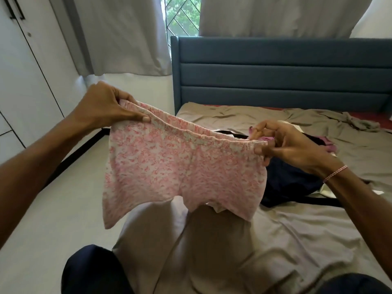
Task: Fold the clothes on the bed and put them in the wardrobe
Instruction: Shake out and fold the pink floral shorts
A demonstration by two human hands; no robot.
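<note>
I see the left hand and right hand both pinching the pink floral cotton shorts by the waistband. A dark navy garment lies just below the right hand.

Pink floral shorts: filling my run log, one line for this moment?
pink floral fabric shorts: spread, unfolded | left hand: grips waistband | right hand: pinches waistband

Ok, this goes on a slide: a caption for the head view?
At the bed, left hand and right hand hold pink shorts up by the waistband.

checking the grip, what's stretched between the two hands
The pink shorts, waistband pulled out, hang from left hand to right hand, in the head view.
</note>
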